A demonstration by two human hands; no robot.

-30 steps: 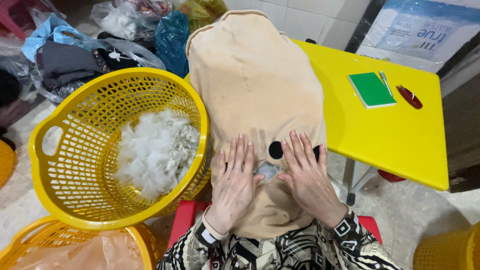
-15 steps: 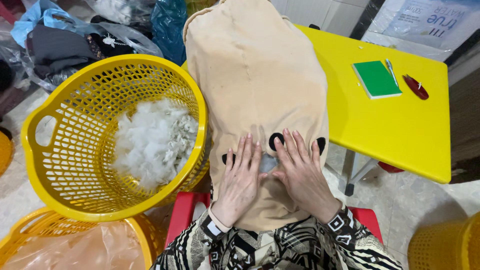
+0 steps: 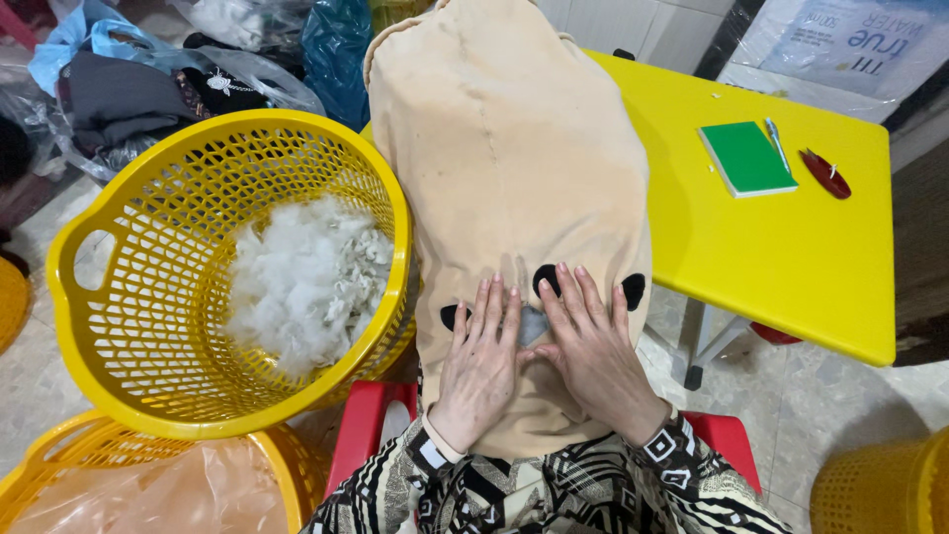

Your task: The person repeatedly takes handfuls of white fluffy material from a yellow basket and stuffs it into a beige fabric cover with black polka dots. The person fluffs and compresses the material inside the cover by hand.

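Observation:
A large beige plush toy skin (image 3: 504,168) with black patches lies on my lap and reaches up over the yellow table (image 3: 791,257). My left hand (image 3: 481,366) and my right hand (image 3: 593,351) lie flat on its lower part, fingers spread, side by side. Between them shows a small grey opening (image 3: 532,324) in the fabric, which both hands touch at its edges. Neither hand grips anything. Black and white patterned sleeves cover my wrists.
A yellow mesh basket (image 3: 129,297) at my left holds white stuffing fibre (image 3: 306,282). Another yellow basket (image 3: 59,475) with pink material sits below it. A green notebook (image 3: 746,158), a pen and a red object (image 3: 825,173) lie on the table. Bags of cloth are piled behind.
The view has shifted slightly. Both hands have slid a little closer together on the plush, staying flat around the grey opening.

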